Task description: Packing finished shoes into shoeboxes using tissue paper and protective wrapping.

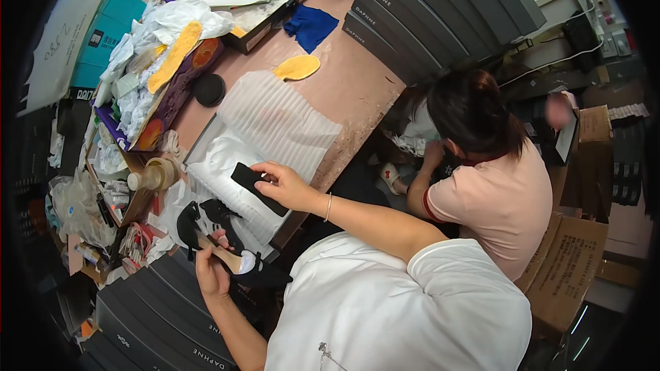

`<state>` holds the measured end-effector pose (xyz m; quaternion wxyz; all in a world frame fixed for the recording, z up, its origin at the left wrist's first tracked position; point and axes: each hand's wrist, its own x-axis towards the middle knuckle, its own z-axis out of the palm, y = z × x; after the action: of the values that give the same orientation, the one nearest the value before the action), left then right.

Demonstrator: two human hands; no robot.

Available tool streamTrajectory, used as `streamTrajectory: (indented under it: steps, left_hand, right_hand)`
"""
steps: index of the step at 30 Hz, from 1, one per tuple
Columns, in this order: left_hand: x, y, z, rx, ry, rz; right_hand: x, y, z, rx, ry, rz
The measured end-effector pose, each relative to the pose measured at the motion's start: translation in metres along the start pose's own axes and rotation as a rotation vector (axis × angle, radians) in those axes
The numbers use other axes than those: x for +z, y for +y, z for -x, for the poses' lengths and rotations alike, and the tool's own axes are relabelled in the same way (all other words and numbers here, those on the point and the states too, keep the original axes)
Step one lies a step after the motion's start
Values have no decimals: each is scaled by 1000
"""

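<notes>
Head view: left hand (212,275) with a black shoe (229,258), right hand (285,187) with a black block (260,192).
The left forearm rises from the lower edge, fingers curled upward, its grip closed around the shoe's middle, tan insole showing. The right arm reaches leftward across the chest; its grip pinches the block's upper end between thumb and fingers. The block is over white wrapping (221,165) by the desk (368,75); the shoe is nearer the body; whether the block touches the wrapping, I cannot tell.
</notes>
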<state>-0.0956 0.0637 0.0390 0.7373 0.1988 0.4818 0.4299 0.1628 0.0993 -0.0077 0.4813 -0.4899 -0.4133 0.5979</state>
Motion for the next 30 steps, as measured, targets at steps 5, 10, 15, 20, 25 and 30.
streamTrajectory:
  steps: [5,10,15,20,25,30]
  left_hand:
    - [-27,-11,8,8,-159,28]
    - [-27,-10,-1,19,-84,113]
    - [16,4,11,77,-97,159]
    - [73,19,11,177,79,-481]
    - [79,10,15,482,37,-1020]
    - [63,24,43,427,206,-693]
  right_hand:
    - [-1,5,14,2,-27,-20]
    - [-3,-10,21,68,-55,-69]
    - [-2,-34,15,-114,-57,-32]
    - [-37,-73,5,-324,81,275]
    - [20,-134,15,-1047,-520,863]
    - [-28,-50,26,-794,-707,1173]
